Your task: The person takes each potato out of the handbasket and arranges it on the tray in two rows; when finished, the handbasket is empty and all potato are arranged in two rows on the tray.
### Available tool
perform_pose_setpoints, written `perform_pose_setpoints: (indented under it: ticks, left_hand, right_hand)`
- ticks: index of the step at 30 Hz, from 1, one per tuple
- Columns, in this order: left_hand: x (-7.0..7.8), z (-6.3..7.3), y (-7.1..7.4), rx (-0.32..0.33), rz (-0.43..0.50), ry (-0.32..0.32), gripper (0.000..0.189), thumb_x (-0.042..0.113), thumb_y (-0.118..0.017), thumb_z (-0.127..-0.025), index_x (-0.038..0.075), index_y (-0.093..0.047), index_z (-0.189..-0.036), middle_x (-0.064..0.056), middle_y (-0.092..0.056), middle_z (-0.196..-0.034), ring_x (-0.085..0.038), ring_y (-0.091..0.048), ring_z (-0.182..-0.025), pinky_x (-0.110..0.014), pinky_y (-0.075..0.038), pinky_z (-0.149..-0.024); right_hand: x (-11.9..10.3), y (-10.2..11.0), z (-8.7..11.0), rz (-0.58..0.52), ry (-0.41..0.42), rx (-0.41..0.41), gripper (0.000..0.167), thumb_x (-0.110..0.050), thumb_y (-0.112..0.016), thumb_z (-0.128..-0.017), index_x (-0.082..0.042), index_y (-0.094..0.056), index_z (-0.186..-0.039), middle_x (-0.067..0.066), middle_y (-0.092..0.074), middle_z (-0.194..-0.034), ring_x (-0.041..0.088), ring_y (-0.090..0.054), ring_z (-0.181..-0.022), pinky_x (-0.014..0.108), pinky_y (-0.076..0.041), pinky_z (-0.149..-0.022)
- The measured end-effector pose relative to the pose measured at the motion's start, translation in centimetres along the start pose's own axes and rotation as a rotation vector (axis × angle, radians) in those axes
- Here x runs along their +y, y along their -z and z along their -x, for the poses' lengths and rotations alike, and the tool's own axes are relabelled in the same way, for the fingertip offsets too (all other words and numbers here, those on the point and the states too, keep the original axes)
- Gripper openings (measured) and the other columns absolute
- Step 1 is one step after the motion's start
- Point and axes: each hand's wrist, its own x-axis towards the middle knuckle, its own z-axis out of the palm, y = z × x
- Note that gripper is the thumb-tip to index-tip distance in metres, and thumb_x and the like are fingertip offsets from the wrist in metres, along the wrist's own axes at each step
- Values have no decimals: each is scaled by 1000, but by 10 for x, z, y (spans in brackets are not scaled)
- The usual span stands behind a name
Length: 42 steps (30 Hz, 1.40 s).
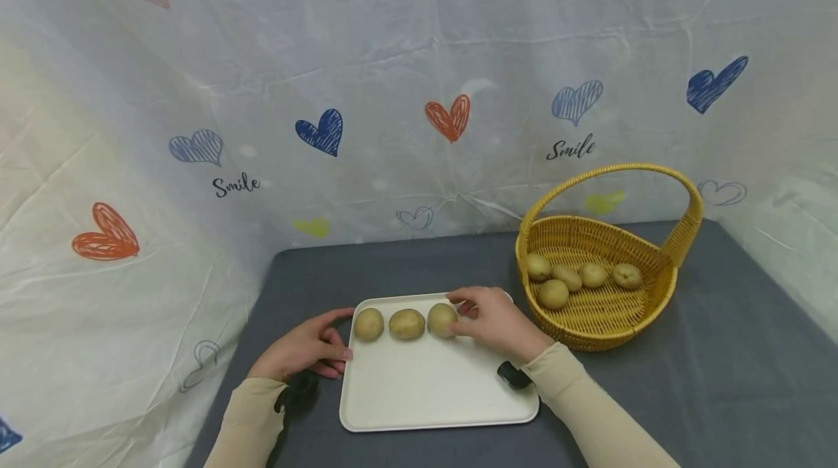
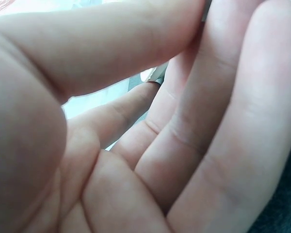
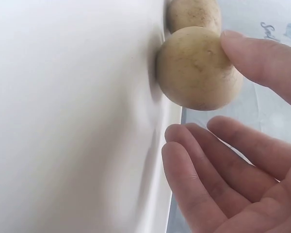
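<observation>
A white rectangular tray (image 1: 439, 388) lies on the dark cloth, with three potatoes in a row along its far side: a left potato (image 1: 369, 324), a middle potato (image 1: 406, 324) and a right potato (image 1: 441, 320). At the tray's left edge, my left hand (image 1: 310, 344) holds the rim, thumb against the side and index finger stretched to the far corner. My right hand (image 1: 494, 319) is at the right potato. In the right wrist view its thumb touches that potato (image 3: 199, 70), while the other fingers stand apart from it. The left wrist view shows mostly fingers and palm.
A yellow wicker basket (image 1: 599, 333) with a tall arched handle stands right of the tray, with several potatoes (image 1: 593, 275) inside. Behind the table hangs a white curtain (image 1: 393, 184) printed with hearts. Dark grey cloth (image 1: 720, 351) covers the table.
</observation>
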Motion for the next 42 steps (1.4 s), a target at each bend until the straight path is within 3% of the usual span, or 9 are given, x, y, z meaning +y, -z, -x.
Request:
perform_pose_setpoints:
  ticks: [11, 20, 30, 42]
  left_hand:
    - [-1, -1, 1, 3, 6, 8, 96, 14, -87, -92, 12, -31, -170, -10, -70, -92, -21, -75, -76, -42, -69, -72]
    - [1, 0, 1, -2, 2, 7, 96, 14, -86, -93, 11, -30, -171, -11, -70, -93, -21, -75, -77, -41, -69, -72]
    - [-1, -1, 2, 4, -8, 23, 97, 16, -88, -92, 13, -31, -170, -11, -71, -93, -22, -76, -77, -43, -69, -73]
    - [1, 0, 1, 8, -23, 20, 96, 18, -87, -93, 13, -31, -170, -12, -72, -93, -22, -76, -78, -43, -69, -74]
  right_hand:
    - [0, 0, 0, 20, 31, 1, 55, -28, -92, -87, -5, -75, -134, 5, -79, -123, 18, -74, -106, 39, -63, -94]
    - [-1, -3, -1, 35, 56, 12, 45, -27, -91, -88, -9, -79, -128, 3, -81, -115, 13, -75, -99, 33, -63, -90]
    - [-1, -2, -2, 22, 16, 12, 42, -25, -90, -88, -10, -80, -126, 0, -81, -113, 9, -74, -99, 30, -63, -89]
    - [-1, -3, -1, 28, 17, 10, 46, -27, -90, -89, -8, -78, -129, 2, -81, -116, 13, -74, -102, 36, -63, -91]
